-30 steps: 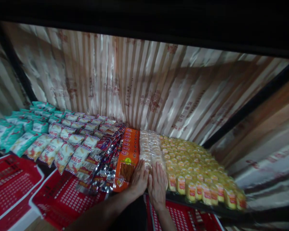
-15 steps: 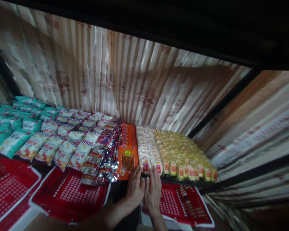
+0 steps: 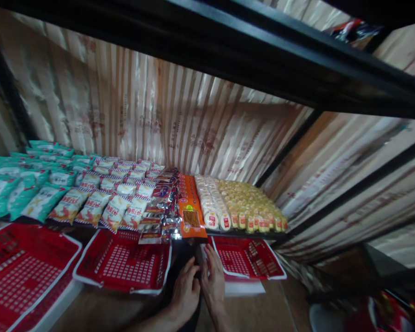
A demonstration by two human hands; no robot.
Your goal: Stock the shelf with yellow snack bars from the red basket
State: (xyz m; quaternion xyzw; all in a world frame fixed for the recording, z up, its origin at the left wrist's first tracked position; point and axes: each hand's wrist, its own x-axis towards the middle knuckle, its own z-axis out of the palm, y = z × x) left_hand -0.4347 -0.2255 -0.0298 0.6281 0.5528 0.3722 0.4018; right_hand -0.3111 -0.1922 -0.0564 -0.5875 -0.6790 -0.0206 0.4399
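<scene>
My left hand (image 3: 185, 291) and my right hand (image 3: 212, 281) hover side by side below the shelf's front edge, fingers stretched out, holding nothing. Both sit between two red baskets, one (image 3: 124, 263) on the left and one (image 3: 249, 258) on the right. Just above them on the shelf lie an orange snack packet (image 3: 191, 212) and rows of pale round cakes (image 3: 209, 207) and yellow cakes (image 3: 252, 207).
Silver-red packets (image 3: 161, 207), red-and-white striped bags (image 3: 107, 198) and teal bags (image 3: 17, 184) fill the shelf to the left. A third red basket (image 3: 20, 272) stands at far left. A black shelf beam (image 3: 263, 50) runs overhead. Striped paper lines the back wall.
Both hands have drawn back from the packets at the shelf's front edge and dropped to basket level. The view has pulled away and tilted up, showing more baskets and the upper shelf.
</scene>
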